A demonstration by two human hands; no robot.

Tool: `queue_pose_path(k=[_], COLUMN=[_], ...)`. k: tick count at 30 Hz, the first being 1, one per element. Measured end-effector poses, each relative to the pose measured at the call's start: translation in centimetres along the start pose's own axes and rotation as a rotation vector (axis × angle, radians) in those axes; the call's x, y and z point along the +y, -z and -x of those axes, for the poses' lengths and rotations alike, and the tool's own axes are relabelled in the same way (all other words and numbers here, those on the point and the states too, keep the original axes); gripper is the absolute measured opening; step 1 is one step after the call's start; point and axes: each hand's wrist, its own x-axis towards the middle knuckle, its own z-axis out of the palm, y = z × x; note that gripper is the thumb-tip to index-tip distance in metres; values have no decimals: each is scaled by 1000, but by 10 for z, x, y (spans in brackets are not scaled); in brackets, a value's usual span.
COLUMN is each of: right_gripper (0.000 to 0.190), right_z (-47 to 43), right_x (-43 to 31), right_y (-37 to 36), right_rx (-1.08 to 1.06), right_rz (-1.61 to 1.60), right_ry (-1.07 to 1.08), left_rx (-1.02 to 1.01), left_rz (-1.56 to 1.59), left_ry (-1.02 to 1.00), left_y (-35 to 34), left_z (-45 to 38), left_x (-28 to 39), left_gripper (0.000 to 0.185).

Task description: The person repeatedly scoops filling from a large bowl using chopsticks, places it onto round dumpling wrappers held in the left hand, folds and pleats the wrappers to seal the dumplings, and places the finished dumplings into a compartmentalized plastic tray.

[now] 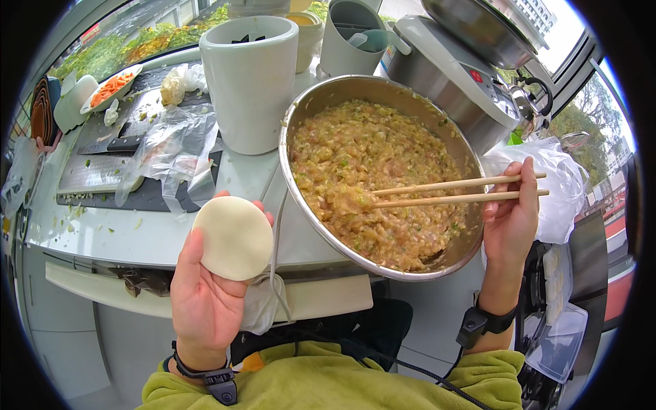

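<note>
On the palm of my left hand (207, 302) rests a round, pale dough wrapper (234, 238), with my thumb over its left edge and fingertips showing behind it. My right hand (512, 220) grips a pair of wooden chopsticks (456, 193) near their rear ends. Their tips are in the minced filling (379, 148), against a small raised lump of it. The filling, flecked with green, fills much of a large stainless steel bowl (464, 266). My left hand is to the left of the bowl, apart from it.
A white canister (248, 92) stands behind the bowl, with a rice cooker (451, 77) to its right. Leftward, a knife (125, 143) and plastic bag (174, 148) lie on cutting boards (95, 174). Shredded carrot (111, 89) fills a dish. Another plastic bag (548, 179) sits at right.
</note>
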Motion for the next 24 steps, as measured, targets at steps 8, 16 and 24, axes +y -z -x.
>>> queue_pose_path(k=[8, 16, 24], right_gripper=[35, 38, 41], right_z=[5, 38, 55], right_x=[-19, -16, 4], right_y=[30, 24, 22], right_rx=[77, 278, 255], right_rz=[49, 91, 215], right_ry=[89, 263, 238], left_rx=[-34, -8, -64], left_rz=[-46, -52, -33], left_ry=[21, 55, 27], left_y=[-7, -10, -16], left_z=[-3, -2, -1], left_x=[-1, -7, -9], left_gripper=[51, 51, 54])
